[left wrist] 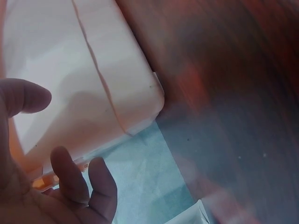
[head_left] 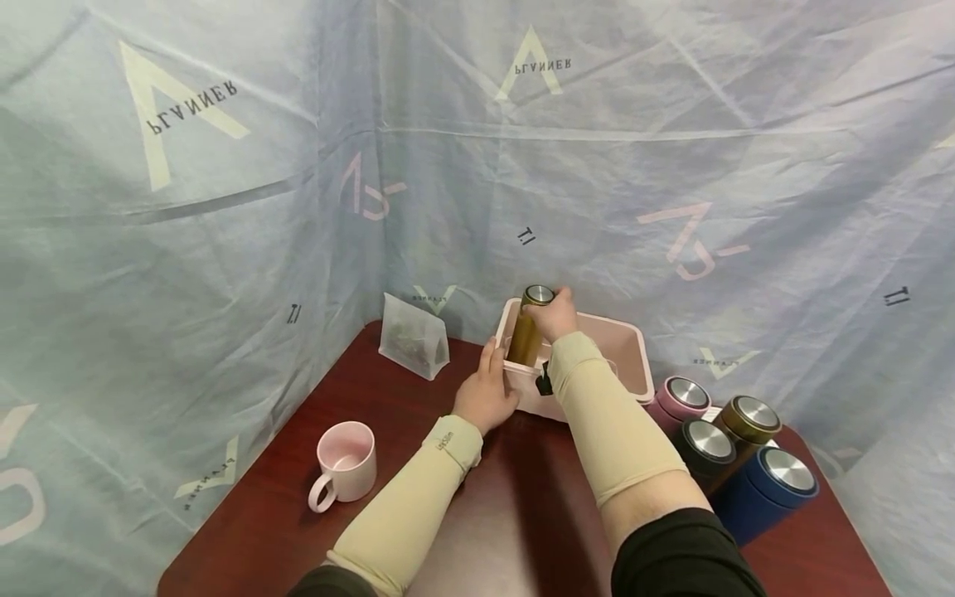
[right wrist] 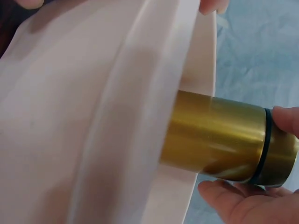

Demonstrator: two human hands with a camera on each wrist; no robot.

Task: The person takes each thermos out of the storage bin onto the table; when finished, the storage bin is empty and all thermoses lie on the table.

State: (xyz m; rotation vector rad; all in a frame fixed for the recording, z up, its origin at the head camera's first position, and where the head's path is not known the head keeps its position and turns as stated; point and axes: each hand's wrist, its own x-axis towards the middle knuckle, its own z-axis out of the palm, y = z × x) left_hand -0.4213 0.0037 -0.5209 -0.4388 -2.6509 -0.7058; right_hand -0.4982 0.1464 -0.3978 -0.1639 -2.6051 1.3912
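Note:
My right hand point(head_left: 554, 316) grips a gold thermos bottle point(head_left: 526, 342) near its steel-topped lid. The bottle's lower part is inside a pale pink plastic bin point(head_left: 643, 358), at its left end. In the right wrist view the gold bottle point(right wrist: 219, 135) sticks out past the bin's rim point(right wrist: 161, 60), fingers and thumb on either side of the lid. My left hand point(head_left: 487, 396) holds the bin's front left corner, fingers along the left side and thumb on the front. The left wrist view shows the thumb and loosely bent fingers of that hand point(left wrist: 70, 182) against the bin wall point(left wrist: 60, 60).
Right of the bin stand a pink thermos point(head_left: 681, 396), a black one point(head_left: 705, 444), a second gold one point(head_left: 748, 419) and a blue one point(head_left: 768, 493). A pink mug point(head_left: 351, 464) stands at left on the dark red table point(head_left: 406, 414). Behind it is a translucent pouch point(head_left: 414, 336); hanging cloth surrounds the table.

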